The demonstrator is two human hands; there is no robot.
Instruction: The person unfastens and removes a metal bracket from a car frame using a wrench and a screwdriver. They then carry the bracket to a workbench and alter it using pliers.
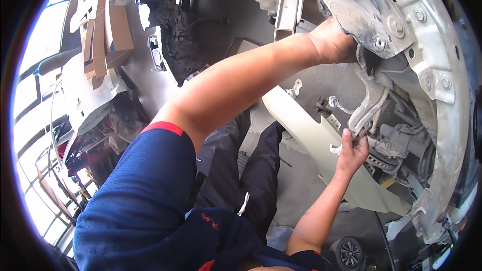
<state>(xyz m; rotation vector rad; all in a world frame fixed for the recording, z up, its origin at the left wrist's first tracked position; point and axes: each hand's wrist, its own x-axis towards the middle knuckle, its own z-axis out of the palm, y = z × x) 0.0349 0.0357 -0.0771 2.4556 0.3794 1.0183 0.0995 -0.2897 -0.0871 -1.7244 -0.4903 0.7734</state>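
My left hand [332, 44] reaches far forward, up to a dusty metal panel [369, 12] of a car's front body. Its fingers are hidden behind the panel's lower edge, so their grip does not show. Lower down and to the right, my right hand [353, 156] is closed around the lower end of a curved silver metal bracket [370, 106], thumb pointing up. Something dark shows by the fingertips, too small to name. Beyond that hand, a pale cream car fender [314, 138] lies at a slant.
The car's bare metal frame rail [444, 120] curves down the right side, with mechanical parts [399, 140] inside it. A wheel [349, 252] is at the bottom. Cardboard boxes [115, 37] and dark bumper parts [173, 25] stand at the left. A metal beam [289, 7] lies ahead.
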